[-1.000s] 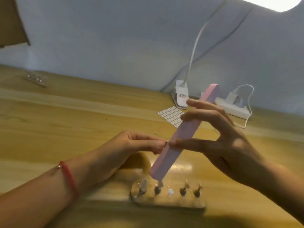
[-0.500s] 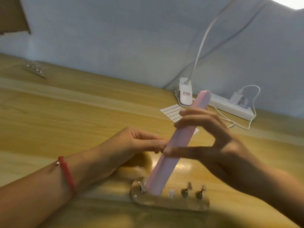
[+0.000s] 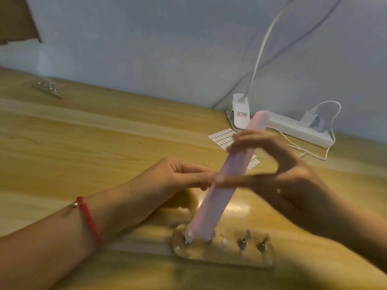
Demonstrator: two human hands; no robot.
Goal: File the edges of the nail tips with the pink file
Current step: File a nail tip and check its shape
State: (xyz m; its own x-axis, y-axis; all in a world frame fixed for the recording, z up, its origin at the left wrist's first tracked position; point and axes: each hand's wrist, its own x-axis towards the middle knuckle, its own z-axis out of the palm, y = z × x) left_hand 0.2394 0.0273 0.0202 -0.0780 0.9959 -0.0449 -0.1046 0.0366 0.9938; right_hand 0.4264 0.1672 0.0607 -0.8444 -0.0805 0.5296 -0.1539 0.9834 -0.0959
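Two hands of mine meet over the wooden table (image 3: 104,143), and both are smeared by blur. My right hand (image 3: 289,176) grips the pink file (image 3: 222,189): the thumb lies across its front about midway, and the other fingers curl over it higher up. The file stands steeply tilted, top end toward the white power strip (image 3: 299,132) at the wall, bottom end down at the left end of the nail tip stand (image 3: 226,257) near me. That bottom end covers part of the stand, so I cannot tell whether it touches the clear nail tip (image 3: 189,235) on the leftmost post or only hangs before it. Three more posts (image 3: 241,243) show to the right of the file, too small and soft to read what sits on them. My left hand (image 3: 173,178), with a red bracelet (image 3: 90,222) at the wrist, has thumb and forefinger pinched together right at the file's left edge. Their tips blur into that edge, so whether they hold anything I cannot tell. Beyond the file a sheet of small white stickers (image 3: 219,137) is partly hidden by my right fingers, and the thin neck of a white clamp (image 3: 240,116) beside the strip is cut off at the top edge
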